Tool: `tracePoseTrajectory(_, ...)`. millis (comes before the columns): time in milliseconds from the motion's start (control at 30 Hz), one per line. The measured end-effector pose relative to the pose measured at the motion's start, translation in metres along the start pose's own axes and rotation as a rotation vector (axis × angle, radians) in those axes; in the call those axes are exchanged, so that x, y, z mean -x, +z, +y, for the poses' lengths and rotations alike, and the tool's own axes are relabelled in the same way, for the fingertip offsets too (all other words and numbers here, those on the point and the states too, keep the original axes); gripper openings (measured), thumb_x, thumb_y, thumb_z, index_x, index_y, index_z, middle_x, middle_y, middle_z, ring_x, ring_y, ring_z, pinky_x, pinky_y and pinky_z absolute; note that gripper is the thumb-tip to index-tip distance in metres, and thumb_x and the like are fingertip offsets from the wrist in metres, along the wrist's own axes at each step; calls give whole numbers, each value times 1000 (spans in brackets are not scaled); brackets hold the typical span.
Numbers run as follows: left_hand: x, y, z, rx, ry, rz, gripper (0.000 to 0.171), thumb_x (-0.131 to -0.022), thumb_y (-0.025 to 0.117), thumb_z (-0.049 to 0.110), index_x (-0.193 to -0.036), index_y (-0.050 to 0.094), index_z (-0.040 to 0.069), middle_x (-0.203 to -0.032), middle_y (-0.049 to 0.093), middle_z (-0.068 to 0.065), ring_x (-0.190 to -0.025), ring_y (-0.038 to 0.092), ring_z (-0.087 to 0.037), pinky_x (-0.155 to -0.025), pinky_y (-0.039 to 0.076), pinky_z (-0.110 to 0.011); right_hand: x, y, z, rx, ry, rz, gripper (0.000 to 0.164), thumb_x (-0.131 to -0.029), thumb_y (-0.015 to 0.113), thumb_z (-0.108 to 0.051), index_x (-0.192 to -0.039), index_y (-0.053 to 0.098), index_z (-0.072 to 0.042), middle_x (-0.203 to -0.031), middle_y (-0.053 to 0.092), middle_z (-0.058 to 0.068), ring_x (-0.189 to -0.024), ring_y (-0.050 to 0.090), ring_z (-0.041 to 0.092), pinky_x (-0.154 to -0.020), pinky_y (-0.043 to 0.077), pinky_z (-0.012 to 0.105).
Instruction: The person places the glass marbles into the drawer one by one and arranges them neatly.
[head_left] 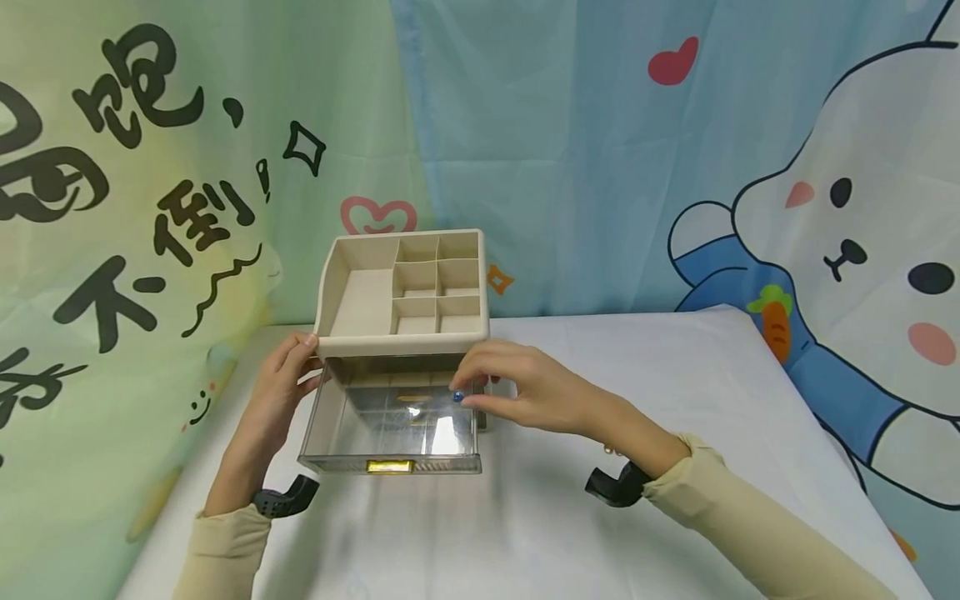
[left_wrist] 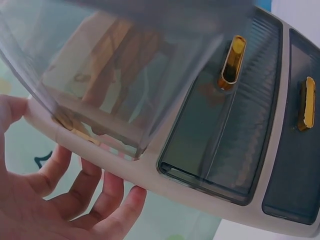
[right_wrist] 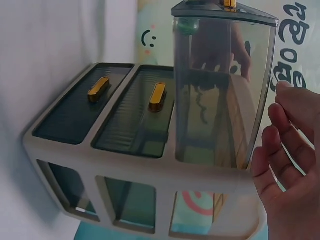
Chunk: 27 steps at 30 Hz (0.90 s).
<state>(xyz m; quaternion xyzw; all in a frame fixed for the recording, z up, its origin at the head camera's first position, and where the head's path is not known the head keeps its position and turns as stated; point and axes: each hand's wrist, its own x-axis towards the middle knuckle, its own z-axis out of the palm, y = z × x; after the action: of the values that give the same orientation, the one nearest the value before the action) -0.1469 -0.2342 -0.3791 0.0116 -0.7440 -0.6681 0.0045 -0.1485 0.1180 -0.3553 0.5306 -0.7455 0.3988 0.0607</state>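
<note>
A cream drawer organizer (head_left: 402, 342) stands on the table, its top clear drawer (head_left: 330, 425) pulled out toward me. My left hand (head_left: 281, 383) grips the organizer's left side; in the left wrist view its thumb lies at the front edge and curled fingers (left_wrist: 115, 195) press along the side. Above the right edge of the drawer, my right hand (head_left: 525, 387) pinches a small shiny blue ball (head_left: 458, 397) between thumb and fingertips. In the right wrist view that hand (right_wrist: 292, 160) is beside the drawer wall, with the ball hidden. A gold handle (head_left: 390, 467) marks the drawer's front.
Two lower drawers, a middle one (left_wrist: 225, 125) and a bottom one (left_wrist: 295, 165), are pushed in. Divided compartments (head_left: 438, 283) top the organizer. A white cloth covers the table (head_left: 570, 517), and a printed curtain (head_left: 525, 167) hangs behind.
</note>
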Motion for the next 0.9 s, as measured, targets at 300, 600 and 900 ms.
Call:
tracePoseTrajectory(300,0,0,0,-2,0,4,22,-111,49,37,-97,62,27,-98,56,10,-96,53,-6,-83,53,-21,-17,1,-3,-6,30,-124,13,-98,75,-17,-110,74,-13,-111,70,-6,-101,63,9,-89,56,29)
tracePoseTrajectory(600,0,-1,-1,12,9,9,21,-111,49,35,-96,62,27,-97,56,10,-94,55,-6,-82,53,-20,-26,2,-5,-29,77,-226,11,-100,73,-19,-110,73,-16,-110,68,-10,-102,62,6,-92,55,23)
tracePoseTrajectory(900,0,1,-1,-5,6,9,22,-111,48,38,-98,62,26,-101,56,9,-97,54,-6,-85,54,-20,-41,5,-9,22,100,-440,13,-100,73,-21,-112,73,-17,-109,69,-9,-101,64,6,-93,52,18)
